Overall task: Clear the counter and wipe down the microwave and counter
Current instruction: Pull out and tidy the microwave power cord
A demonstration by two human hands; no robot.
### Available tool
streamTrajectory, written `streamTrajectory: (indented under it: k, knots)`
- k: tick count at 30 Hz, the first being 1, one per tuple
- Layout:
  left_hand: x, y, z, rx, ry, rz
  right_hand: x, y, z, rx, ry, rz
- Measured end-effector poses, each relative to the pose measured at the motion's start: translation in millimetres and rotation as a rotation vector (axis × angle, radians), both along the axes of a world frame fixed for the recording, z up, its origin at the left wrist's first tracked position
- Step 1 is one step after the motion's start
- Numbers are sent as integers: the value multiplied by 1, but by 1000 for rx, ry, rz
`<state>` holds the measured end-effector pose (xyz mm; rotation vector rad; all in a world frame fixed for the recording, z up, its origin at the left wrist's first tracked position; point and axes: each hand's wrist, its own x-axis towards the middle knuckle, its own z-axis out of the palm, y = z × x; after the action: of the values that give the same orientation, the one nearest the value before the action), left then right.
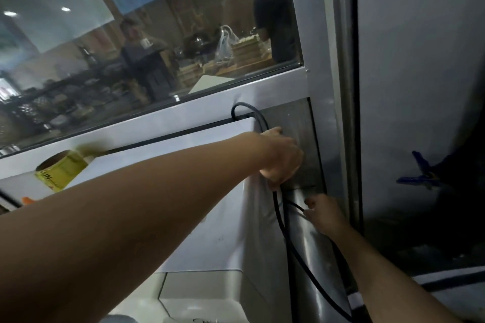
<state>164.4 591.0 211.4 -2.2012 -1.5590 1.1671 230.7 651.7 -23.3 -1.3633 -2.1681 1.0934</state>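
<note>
Reaching across the top of the one white microwave (210,204), the left hand (282,158) curls its fingers down over the far right corner of the appliance, where a black power cord (279,217) runs under the palm; the fingers appear to hold the cord against the corner. The cord loops up behind the microwave at the far side, passes the hand, then drops along the right side toward the near edge. The right hand (324,215), lower and nearer, sits in the gap between the microwave and the metal wall panel (296,123), its thumb and fingertips pinching a thinner stretch of black cord. Two bare forearms are in sight, the left one filling much of the near left.

One yellow roll of labels (61,169) lies tipped on the microwave's top at the far left, well apart from both hands. Beyond it a window (131,34) shows a blurred room with two people. To the right, one blue clamp (420,173) hangs against a dark patch on the grey wall.
</note>
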Motion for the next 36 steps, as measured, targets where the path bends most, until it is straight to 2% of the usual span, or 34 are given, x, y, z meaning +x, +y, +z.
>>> streamTrajectory:
  k: [9,20,25,28,33,36]
  knots:
    - [-7,4,1,3,-8,-10,-23,7,-9,63,-107,10]
    - [1,-4,-1,-47,-46,72,37,4,-3,109,-170,-105]
    - [11,-21,1,-95,-43,70,72,-9,25,27,9,-149]
    - [20,-34,-2,-99,-2,32,89,-20,46,-14,44,-177]
    - [26,-48,6,-43,31,-51,104,-44,77,-248,353,-231]
    - [25,-53,9,1,43,-72,102,-61,88,-243,389,-172]
